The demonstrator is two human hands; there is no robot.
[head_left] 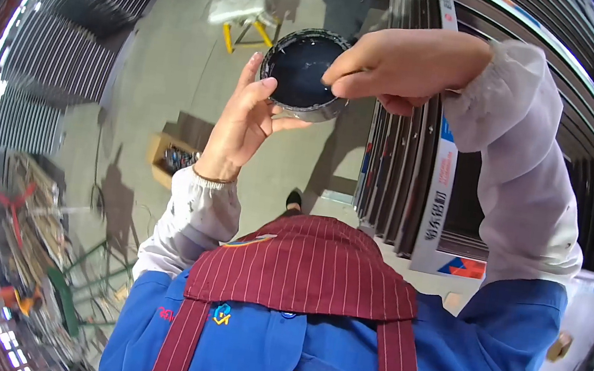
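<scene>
In front of me my left hand (246, 115) supports a round, shallow dark tub (298, 73) by its left side and underside, the thumb at the rim. The tub is black inside, with pale flecks along its edge. From the right, my right hand (391, 66) reaches over the tub's right rim. Its fingers are curled and pinched together at the opening. Whatever lies between those fingertips, if anything, is hidden.
Stacked dark frames (397, 169) stand close on my right. More stacked panels (68, 43) are at the far left. A yellow-legged stool (241, 9) with a white top stands ahead, near a person in dark trousers (347, 4). A cardboard box (159, 160) of small parts sits on the floor.
</scene>
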